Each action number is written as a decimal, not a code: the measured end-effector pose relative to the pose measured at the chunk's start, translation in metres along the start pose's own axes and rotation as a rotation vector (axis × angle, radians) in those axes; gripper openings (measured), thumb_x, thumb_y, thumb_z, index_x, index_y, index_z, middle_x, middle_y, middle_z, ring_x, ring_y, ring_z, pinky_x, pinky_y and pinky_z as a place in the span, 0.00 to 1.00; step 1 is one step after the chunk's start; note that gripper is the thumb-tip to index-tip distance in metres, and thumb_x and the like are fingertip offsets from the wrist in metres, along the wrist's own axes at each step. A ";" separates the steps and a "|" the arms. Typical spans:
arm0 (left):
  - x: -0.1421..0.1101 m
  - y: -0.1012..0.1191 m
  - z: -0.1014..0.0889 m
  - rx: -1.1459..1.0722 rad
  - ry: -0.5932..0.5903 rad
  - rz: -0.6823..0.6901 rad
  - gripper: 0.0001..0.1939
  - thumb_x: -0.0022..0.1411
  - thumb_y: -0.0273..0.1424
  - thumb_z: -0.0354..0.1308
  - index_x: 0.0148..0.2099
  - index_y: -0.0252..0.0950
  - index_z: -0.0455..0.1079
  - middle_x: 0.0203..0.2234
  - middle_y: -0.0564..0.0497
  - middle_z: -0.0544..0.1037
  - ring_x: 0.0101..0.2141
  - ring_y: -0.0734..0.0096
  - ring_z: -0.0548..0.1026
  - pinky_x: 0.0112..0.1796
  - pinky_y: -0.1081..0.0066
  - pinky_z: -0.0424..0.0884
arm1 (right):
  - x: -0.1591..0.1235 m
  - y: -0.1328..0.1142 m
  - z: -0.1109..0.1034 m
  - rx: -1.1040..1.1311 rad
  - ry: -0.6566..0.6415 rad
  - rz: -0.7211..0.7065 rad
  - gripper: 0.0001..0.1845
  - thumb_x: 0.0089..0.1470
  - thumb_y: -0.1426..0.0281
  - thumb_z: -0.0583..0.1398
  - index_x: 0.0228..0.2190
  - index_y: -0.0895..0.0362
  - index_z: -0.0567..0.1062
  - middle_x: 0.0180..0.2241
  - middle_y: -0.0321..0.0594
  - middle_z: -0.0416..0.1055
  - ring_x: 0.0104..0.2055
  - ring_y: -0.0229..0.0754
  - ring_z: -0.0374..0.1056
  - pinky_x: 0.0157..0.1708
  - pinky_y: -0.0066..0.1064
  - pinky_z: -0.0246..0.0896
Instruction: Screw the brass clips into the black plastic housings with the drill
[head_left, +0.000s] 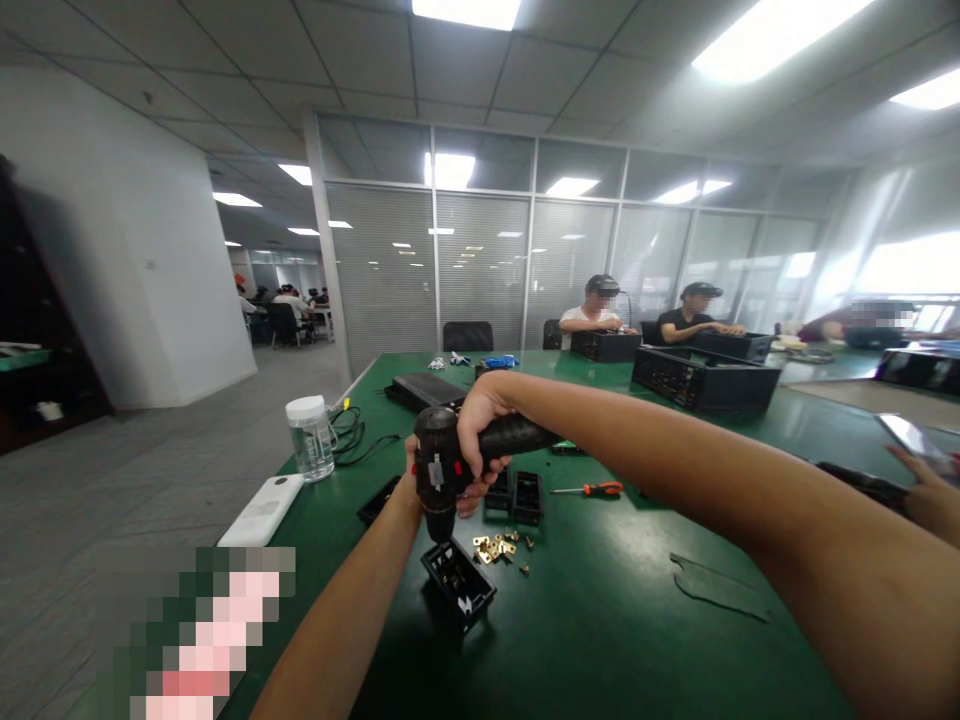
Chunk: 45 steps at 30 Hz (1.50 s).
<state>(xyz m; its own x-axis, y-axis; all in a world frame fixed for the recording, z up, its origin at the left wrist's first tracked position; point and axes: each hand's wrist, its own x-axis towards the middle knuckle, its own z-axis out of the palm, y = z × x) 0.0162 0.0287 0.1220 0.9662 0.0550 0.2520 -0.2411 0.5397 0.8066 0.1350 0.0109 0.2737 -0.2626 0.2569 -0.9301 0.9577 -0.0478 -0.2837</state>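
My right hand (480, 415) is wrapped round the handle of a black cordless drill (439, 470), which points straight down. My left hand (409, 475) is mostly hidden behind the drill's body and seems to steady it. Below the drill's tip a small black open box part (459, 583) lies on the green table (600, 620). A pile of small brass pieces (499, 548) is scattered just to the right of it. Two more black frame parts (516, 497) stand behind the drill.
An orange-handled screwdriver (592, 489), a clear jar with a white lid (310, 437), a white flat device (262, 508) and cables lie around. Black cases (701, 377) stand further back, where two people sit. Another person's hand with a phone (919, 465) is at the right.
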 end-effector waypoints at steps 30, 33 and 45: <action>-0.002 0.000 -0.008 0.045 -0.090 -0.023 0.51 0.32 0.58 0.64 0.51 0.26 0.64 0.29 0.47 0.69 0.25 0.66 0.68 0.28 0.66 0.62 | 0.005 0.000 -0.003 -0.004 -0.003 0.001 0.10 0.43 0.74 0.66 0.31 0.64 0.73 0.28 0.38 0.71 0.25 0.33 0.68 0.25 0.23 0.69; -0.001 0.001 -0.009 0.046 -0.086 -0.036 0.50 0.31 0.57 0.64 0.50 0.27 0.64 0.29 0.48 0.69 0.25 0.66 0.68 0.27 0.66 0.62 | 0.004 0.000 -0.003 0.002 -0.003 0.005 0.10 0.43 0.74 0.66 0.31 0.64 0.73 0.28 0.39 0.72 0.24 0.33 0.68 0.25 0.22 0.68; -0.003 -0.002 -0.010 0.011 -0.095 -0.014 0.48 0.34 0.56 0.64 0.51 0.26 0.63 0.29 0.47 0.70 0.25 0.67 0.68 0.28 0.67 0.63 | 0.003 -0.001 -0.003 0.018 -0.001 0.011 0.08 0.46 0.75 0.64 0.31 0.65 0.73 0.27 0.40 0.72 0.24 0.33 0.68 0.25 0.22 0.69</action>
<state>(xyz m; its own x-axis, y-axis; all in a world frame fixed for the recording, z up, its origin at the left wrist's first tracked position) 0.0146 0.0359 0.1143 0.9566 -0.0328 0.2897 -0.2290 0.5303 0.8163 0.1339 0.0147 0.2714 -0.2517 0.2557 -0.9334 0.9585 -0.0677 -0.2770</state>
